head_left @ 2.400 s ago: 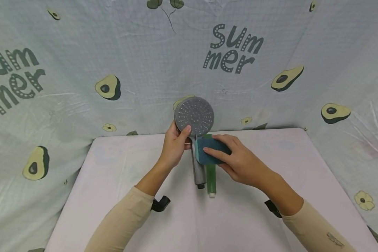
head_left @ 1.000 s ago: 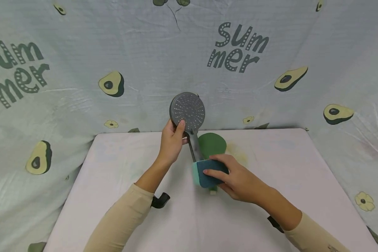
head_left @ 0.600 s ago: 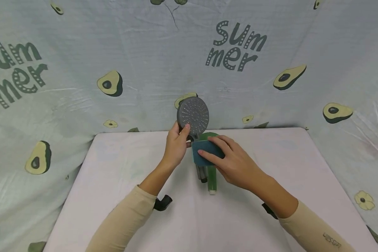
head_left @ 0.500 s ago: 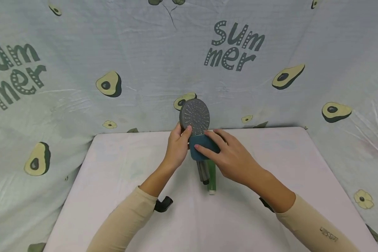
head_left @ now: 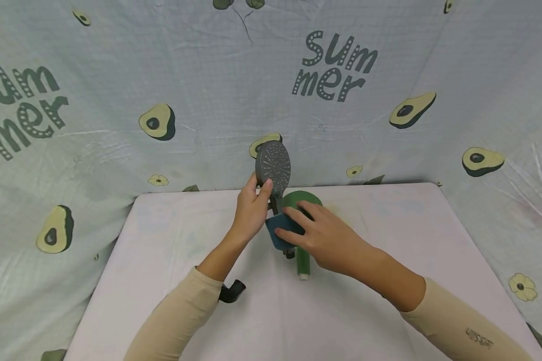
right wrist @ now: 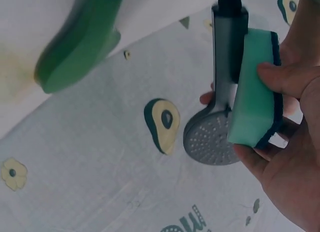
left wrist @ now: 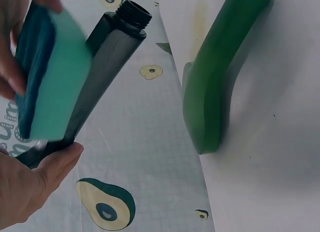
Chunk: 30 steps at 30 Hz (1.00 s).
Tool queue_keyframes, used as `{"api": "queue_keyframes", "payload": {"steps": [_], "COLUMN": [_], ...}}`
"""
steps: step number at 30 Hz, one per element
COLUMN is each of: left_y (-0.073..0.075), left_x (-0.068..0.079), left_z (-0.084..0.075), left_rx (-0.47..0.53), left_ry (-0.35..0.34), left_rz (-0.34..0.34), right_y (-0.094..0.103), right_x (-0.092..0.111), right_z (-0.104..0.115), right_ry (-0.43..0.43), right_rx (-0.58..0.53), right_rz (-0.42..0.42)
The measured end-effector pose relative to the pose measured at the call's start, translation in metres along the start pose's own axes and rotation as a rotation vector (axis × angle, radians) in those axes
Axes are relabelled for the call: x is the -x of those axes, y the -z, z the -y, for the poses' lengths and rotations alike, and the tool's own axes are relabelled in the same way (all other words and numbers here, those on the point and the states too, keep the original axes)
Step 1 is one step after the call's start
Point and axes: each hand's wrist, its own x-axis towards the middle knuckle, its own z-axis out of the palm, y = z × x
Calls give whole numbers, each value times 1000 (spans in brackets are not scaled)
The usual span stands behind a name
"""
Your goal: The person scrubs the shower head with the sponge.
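Note:
My left hand (head_left: 249, 213) grips a grey handheld shower head (head_left: 274, 166) at its neck, thumb by the nozzle face. Its handle points down toward me and ends in a black threaded tip, clear in the left wrist view. In my right hand (head_left: 331, 240) is a sponge (head_left: 277, 222), pinched between thumb and fingers, with a dark blue scouring side and a mint-green foam side (right wrist: 252, 86). The foam faces the handle and lies along it, covering part of it in the head view. Behind them, a green shower-head-shaped object (head_left: 303, 263) with a white tip lies on the table.
The white-covered table (head_left: 198, 240) meets a pale cloth backdrop (head_left: 208, 100) printed with avocados and lettering. A black curved piece (head_left: 232, 291) shows beside the left sleeve. A faint yellowish stain marks the cover beside the green object.
The sponge has travelled up and down the handle; since half a second ago it has slid down toward the threaded end. The shower head has turned, so its face looks narrower.

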Motion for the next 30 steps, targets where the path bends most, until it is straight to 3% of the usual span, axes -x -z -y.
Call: {"api": "queue_keyframes", "payload": {"steps": [6, 9, 18, 25, 30], "left_y": [6, 8, 10, 4, -2], "left_x": [-4, -5, -5, -4, -1], "left_z": [5, 5, 3, 3, 1], "left_rx": [44, 76, 196, 303, 356], "left_ry": [-8, -1, 3, -16, 11], "left_rz": [-51, -71, -121, -135, -141], "right_y": [-13, -21, -47, -54, -56], "right_x": [21, 33, 41, 19, 3], "right_z": [16, 19, 18, 10, 0], "right_ry": [88, 77, -163, -299, -407], "right_rx": [-9, -80, -492, -668, -736], "right_rz": [-15, -56, -209, -307, -430]}}
